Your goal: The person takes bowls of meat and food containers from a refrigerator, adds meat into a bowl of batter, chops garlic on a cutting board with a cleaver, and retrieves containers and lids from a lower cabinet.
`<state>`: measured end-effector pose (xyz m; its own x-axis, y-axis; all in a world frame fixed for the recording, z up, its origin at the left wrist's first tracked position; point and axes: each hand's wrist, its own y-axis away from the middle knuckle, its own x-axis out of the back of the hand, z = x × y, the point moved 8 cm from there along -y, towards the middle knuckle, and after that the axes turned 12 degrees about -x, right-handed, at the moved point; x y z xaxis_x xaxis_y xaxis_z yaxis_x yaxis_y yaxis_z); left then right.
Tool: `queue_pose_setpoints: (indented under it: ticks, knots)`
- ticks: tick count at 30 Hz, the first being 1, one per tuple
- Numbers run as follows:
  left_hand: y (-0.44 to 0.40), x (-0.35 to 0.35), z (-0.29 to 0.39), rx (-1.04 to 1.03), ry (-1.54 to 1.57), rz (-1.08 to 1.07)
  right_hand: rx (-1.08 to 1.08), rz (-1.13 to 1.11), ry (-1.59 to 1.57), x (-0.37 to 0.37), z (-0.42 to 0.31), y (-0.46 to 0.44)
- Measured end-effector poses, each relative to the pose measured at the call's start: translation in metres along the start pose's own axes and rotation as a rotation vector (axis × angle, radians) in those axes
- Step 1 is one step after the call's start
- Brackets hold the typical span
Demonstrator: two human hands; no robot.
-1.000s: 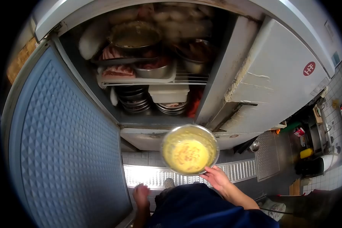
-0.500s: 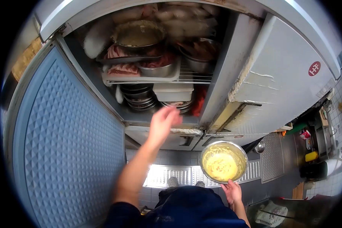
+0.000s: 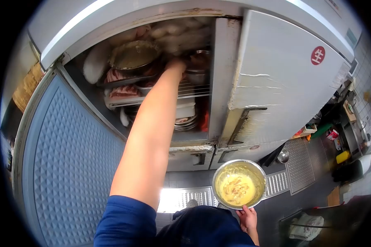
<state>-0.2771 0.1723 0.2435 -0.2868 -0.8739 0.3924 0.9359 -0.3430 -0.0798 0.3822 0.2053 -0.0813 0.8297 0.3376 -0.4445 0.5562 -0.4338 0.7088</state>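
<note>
My left arm stretches up into an open refrigerator. My left hand is blurred and in shadow at the upper shelf, between a large round pan and a metal bowl; its fingers cannot be made out. Down by my waist, my right hand grips the rim of a steel mixing bowl from below, thumb on the edge. A thick yellow mixture with brownish bits lies in it. Raw meat rests on the shelf left of my forearm, which hides part of the shelf.
The blue textured refrigerator door hangs open at left. A second grey door is shut at right. Under the wire shelf are a white container and stacked plates. A metal floor grating runs below.
My left hand has gone up and deeper into the refrigerator, from in front of the lower shelf to the upper one. The mixing bowl stays in my right hand, and the view has shifted slightly.
</note>
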Motion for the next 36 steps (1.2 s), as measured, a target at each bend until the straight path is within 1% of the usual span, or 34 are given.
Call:
queue_pose_setpoints:
  ticks: [2,4,6,8,11,12,15,16,17,19,20,22,23,25,26,27,29,30,31,33,36]
  knots:
    - [-0.003,-0.001,0.011,0.057,0.113,0.108,0.000,0.018,-0.009,0.008,-0.001,0.002]
    - [-0.074,0.002,0.005,-0.070,-0.077,0.170,-0.020,0.066,-0.009,0.018,0.001,0.005]
    - [-0.071,0.004,0.017,-0.106,-0.089,0.206,0.001,0.044,-0.012,0.021,-0.003,0.009]
    - [0.001,0.011,0.071,-0.066,0.075,0.214,0.012,0.036,-0.017,0.025,-0.004,0.009]
    - [-0.004,0.023,0.070,-0.007,0.348,0.160,0.004,0.037,-0.002,0.038,-0.004,0.004]
    - [0.009,0.028,0.076,0.032,0.406,0.158,0.001,0.028,0.015,0.039,-0.007,0.002]
    - [0.033,0.047,0.088,-0.135,0.367,0.037,0.006,-0.028,0.033,0.030,-0.018,-0.002]
    - [0.050,0.061,0.087,-0.181,0.361,0.145,0.006,-0.058,0.042,0.029,-0.020,-0.009]
    - [0.072,0.071,0.085,-0.143,0.377,0.138,0.002,-0.086,0.052,0.023,-0.024,-0.009]
    - [0.075,0.102,0.051,-0.139,0.541,0.182,-0.008,-0.111,0.085,0.011,-0.033,-0.007]
    - [0.114,0.111,0.052,-0.119,0.490,0.227,0.003,-0.182,0.108,0.007,-0.033,-0.013]
    - [0.156,0.134,0.040,-0.148,0.500,0.285,-0.024,-0.185,0.117,0.008,-0.035,-0.018]
    - [0.175,0.143,0.028,-0.161,0.484,0.272,-0.034,-0.191,0.118,0.004,-0.037,-0.021]
    - [0.204,0.158,-0.013,-0.174,0.564,0.313,-0.053,-0.210,0.130,-0.009,-0.042,-0.023]
    - [0.235,0.154,-0.018,-0.155,0.607,0.328,-0.064,-0.221,0.140,-0.015,-0.044,-0.025]
    - [0.254,0.158,-0.042,-0.125,0.598,0.319,-0.077,-0.234,0.151,-0.019,-0.045,-0.026]
    - [0.296,0.153,-0.078,-0.086,0.620,0.376,-0.104,-0.243,0.179,-0.019,-0.045,-0.034]
    - [0.312,0.152,-0.099,-0.065,0.582,0.390,-0.109,-0.253,0.196,-0.023,-0.045,-0.036]
    - [0.328,0.148,-0.119,-0.016,0.546,0.398,-0.115,-0.263,0.215,-0.025,-0.047,-0.039]
    - [0.356,0.134,-0.136,0.036,0.489,0.419,-0.128,-0.277,0.247,-0.030,-0.048,-0.042]
    - [0.377,0.117,-0.167,0.098,0.518,0.420,-0.137,-0.302,0.278,-0.042,-0.049,-0.045]
